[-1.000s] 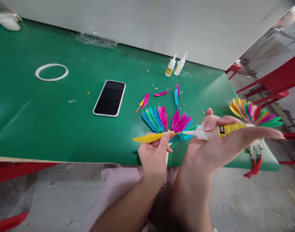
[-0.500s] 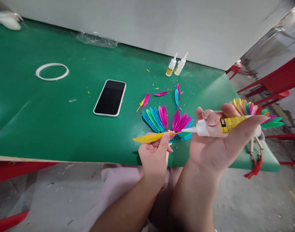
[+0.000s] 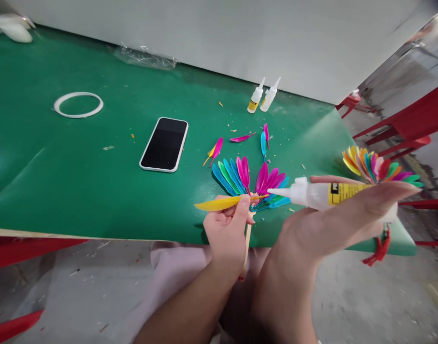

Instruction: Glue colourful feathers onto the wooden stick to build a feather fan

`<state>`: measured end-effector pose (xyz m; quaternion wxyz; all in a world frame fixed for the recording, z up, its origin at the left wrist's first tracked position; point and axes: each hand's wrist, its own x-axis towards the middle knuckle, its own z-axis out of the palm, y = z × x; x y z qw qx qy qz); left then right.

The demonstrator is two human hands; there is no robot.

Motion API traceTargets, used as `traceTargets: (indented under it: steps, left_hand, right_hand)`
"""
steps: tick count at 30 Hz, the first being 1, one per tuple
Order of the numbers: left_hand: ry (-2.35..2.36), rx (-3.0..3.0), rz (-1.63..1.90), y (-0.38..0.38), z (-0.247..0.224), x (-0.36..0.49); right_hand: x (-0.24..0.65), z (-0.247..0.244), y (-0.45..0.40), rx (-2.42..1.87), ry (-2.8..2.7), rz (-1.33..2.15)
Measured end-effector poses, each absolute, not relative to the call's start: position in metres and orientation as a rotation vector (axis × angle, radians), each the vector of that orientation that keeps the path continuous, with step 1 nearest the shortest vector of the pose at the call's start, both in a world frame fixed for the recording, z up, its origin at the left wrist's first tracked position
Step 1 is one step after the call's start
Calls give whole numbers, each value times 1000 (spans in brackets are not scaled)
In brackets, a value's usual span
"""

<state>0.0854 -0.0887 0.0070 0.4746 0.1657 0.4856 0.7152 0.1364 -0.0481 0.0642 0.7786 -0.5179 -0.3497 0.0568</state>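
One pinch in my left grip holds the long yellow feather, while my right grip clasps the yellow-labelled translucent plastic bottle, nozzle just by the quill. Squeezing too hard could drip onto the pink-blue-green feather fan beyond, over the green surface.

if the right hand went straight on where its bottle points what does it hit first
Probably the yellow feather, its quill end by the nozzle; depth is hard to judge.
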Motion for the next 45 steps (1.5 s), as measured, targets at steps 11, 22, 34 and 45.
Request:
traceTargets:
  steps: [11, 22, 34, 45]
  left_hand:
    - [1172, 368, 1811, -89, 6, 83]
    - [1161, 363, 1821, -89, 6, 84]
    - [1159, 360, 1819, -89, 7, 83]
    - [1177, 358, 1825, -90, 7, 84]
  right_hand:
    - [141, 65, -46, -1144, -729, 203]
    - [140, 63, -45, -1102, -715, 237]
    - [141, 64, -46, -1141, -731, 248]
    - [142, 63, -47, -1180, -691, 235]
